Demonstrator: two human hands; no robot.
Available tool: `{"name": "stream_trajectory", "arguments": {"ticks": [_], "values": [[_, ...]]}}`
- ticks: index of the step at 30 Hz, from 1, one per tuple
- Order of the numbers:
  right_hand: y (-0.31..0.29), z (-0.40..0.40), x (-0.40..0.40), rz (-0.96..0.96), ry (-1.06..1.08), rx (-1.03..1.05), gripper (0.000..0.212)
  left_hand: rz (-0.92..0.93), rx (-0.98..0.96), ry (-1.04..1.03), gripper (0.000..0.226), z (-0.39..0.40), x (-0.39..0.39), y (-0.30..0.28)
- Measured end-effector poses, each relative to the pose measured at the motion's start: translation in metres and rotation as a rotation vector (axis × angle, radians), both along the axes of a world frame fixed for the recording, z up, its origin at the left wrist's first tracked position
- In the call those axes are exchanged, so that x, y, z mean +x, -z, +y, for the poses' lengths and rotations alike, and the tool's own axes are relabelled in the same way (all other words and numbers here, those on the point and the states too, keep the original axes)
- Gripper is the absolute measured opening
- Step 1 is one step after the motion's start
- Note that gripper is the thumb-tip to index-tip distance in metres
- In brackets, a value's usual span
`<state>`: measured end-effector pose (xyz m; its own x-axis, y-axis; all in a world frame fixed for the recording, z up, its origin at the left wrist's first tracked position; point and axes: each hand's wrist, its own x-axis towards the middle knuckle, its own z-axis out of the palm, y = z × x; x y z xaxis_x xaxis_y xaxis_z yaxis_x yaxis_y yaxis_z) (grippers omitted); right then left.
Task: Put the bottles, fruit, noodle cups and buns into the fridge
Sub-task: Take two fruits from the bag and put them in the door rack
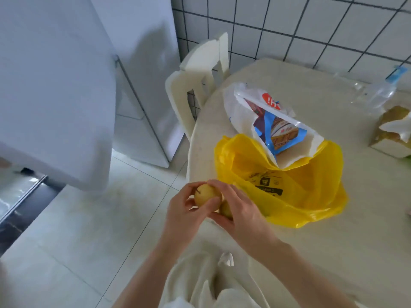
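Two pears point(208, 197) sit cupped in our curled left hand point(181, 215) and right hand point(241, 215), fridge point(55, 90) to our left.

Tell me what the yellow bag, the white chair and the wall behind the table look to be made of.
Yellow bag: thin plastic film, glossy and half see-through, crumpled into soft folds, black print on it.
White chair: likely moulded plastic, matte, with thick rounded one-piece edges.
Wall: white square tiles, probably glazed ceramic, with dark grout lines and a faint sheen.
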<state>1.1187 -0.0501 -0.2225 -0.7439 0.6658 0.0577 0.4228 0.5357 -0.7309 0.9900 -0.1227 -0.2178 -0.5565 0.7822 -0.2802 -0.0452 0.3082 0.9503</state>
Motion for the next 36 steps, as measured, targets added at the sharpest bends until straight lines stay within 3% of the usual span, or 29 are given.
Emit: {"name": "stream_trajectory", "arguments": {"ticks": [4, 8, 13, 21, 26, 33, 36], "values": [[-0.001, -0.035, -0.031, -0.025, -0.077, -0.044, 0.061, -0.033, -0.015, -0.225, 0.028, -0.057, -0.024, 0.004], [0.002, -0.076, -0.07, -0.042, -0.131, -0.143, 0.05, -0.014, -0.018, -0.382, 0.02, -0.126, -0.059, 0.008], [0.01, -0.146, -0.129, -0.085, -0.109, -0.427, 0.041, -0.023, -0.007, -0.479, 0.018, -0.218, -0.107, 0.014], [0.023, -0.261, -0.222, -0.197, -0.099, -0.694, 0.035, -0.127, -0.073, -0.577, 0.009, -0.356, -0.184, 0.033], [0.021, -0.3, -0.276, -0.194, -0.098, -0.844, 0.029, -0.244, -0.131, -0.655, 0.043, -0.409, -0.224, 0.036], [0.024, -0.314, -0.354, -0.237, -0.123, -0.883, 0.041, -0.278, -0.105, -0.744, 0.058, -0.425, -0.288, 0.041], [0.024, -0.307, -0.391, -0.21, -0.103, -0.876, 0.041, -0.289, -0.078, -0.738, 0.053, -0.413, -0.325, 0.039]]}}
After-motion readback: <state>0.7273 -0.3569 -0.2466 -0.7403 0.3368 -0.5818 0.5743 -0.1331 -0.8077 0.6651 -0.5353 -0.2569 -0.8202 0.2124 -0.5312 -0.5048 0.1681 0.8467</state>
